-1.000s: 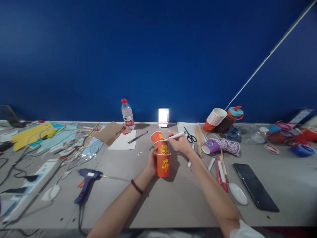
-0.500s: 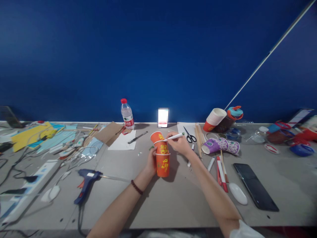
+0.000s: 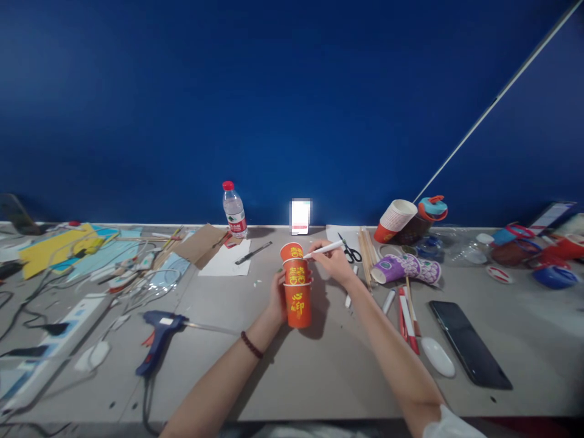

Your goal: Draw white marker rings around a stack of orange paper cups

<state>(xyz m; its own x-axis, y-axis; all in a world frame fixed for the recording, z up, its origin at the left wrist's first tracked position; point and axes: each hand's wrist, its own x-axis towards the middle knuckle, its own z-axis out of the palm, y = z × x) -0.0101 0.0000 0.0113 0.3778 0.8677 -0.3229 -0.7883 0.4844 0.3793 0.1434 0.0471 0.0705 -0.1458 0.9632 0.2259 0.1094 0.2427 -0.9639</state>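
Three joined red cups (image 3: 298, 309) are held above the middle of the table (image 3: 328, 371), gripped from the left by the curled fingers of the left hand (image 3: 277, 297). A white pen (image 3: 325, 249) is pinched in the right hand's (image 3: 332, 263) fingers, its tip at the cups' right edge; contact cannot be told. The cups have been turned slightly leftward, so a fresh patch is probably offered to the pen. Yellow "心印" is read lowest, "囍" above; the bottle's (image 3: 235, 213) red label is too small to be read.
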